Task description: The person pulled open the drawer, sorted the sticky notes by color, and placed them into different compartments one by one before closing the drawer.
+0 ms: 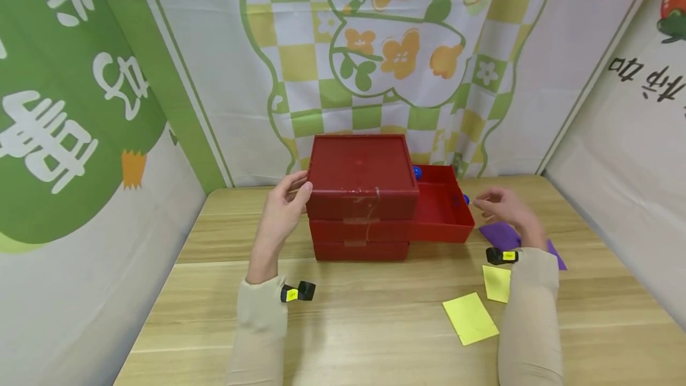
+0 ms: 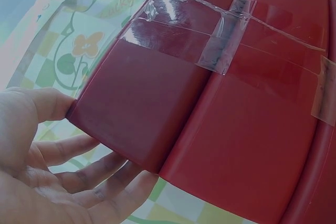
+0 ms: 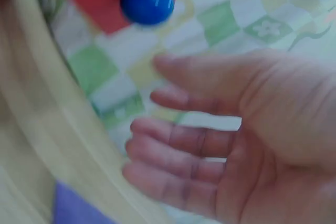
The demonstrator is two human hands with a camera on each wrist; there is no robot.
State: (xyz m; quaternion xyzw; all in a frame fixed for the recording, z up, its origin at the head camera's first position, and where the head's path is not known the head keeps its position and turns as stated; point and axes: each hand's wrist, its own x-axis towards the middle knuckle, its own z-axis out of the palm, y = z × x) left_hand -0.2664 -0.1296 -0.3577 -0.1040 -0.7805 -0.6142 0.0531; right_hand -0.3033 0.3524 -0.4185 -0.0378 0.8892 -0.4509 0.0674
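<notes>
A red three-tier drawer cabinet (image 1: pixel 361 195) stands on the table in the head view, clear tape across its front. My left hand (image 1: pixel 285 204) rests against its upper left side, thumb at the front corner and fingers loosely bent along the side; the left wrist view shows this contact too. Out to the right extends a red drawer (image 1: pixel 442 232) with a round blue knob (image 1: pixel 466 199) on its outer end. Beside that knob is my right hand (image 1: pixel 504 206), fingers relaxed and apart from it. In the right wrist view, a gap separates the blue knob (image 3: pixel 147 1) from the fingertips.
Another round blue piece (image 1: pixel 417 173) shows at the drawer's back left corner. Purple paper (image 1: pixel 501 236) lies below my right hand. Two yellow paper pieces, one nearer (image 1: pixel 470 318) and one farther (image 1: pixel 496 283), lie on the wooden table (image 1: pixel 364 326). Printed cloth (image 1: pixel 214 76) hangs behind.
</notes>
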